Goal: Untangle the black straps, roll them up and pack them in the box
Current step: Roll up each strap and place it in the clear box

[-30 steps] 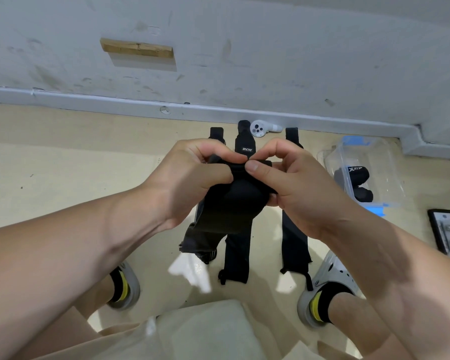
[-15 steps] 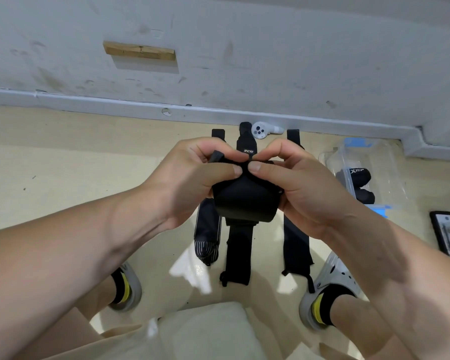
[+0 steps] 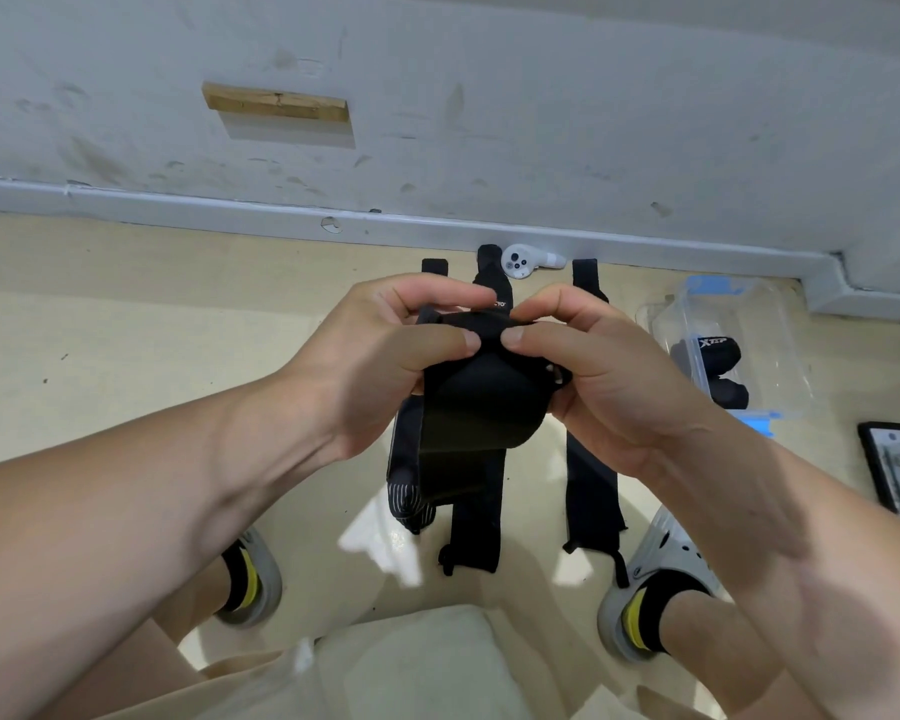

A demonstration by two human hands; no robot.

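Note:
A partly rolled black strap [image 3: 481, 402] is held up in the middle of the view. My left hand [image 3: 385, 356] pinches its left side and my right hand [image 3: 593, 371] pinches its right side, thumbs meeting on top. A loose tail hangs down from the roll. Three more black straps lie flat on the floor below: one at the left [image 3: 406, 491], one in the middle [image 3: 476, 522], one at the right [image 3: 591, 485]. The clear plastic box [image 3: 770, 356] stands on the floor at the right, with rolled black straps [image 3: 710, 353] inside.
A white controller [image 3: 523, 260] lies against the wall's base behind the straps. A dark device with a metal plate [image 3: 892, 462] sits at the far right. My two feet in grey shoes [image 3: 650, 563] flank the straps. The floor at the left is bare beige.
The hanging part of the strap has been wound up into the roll, which is now thicker with a shorter tail. Both hands stay at about the same place.

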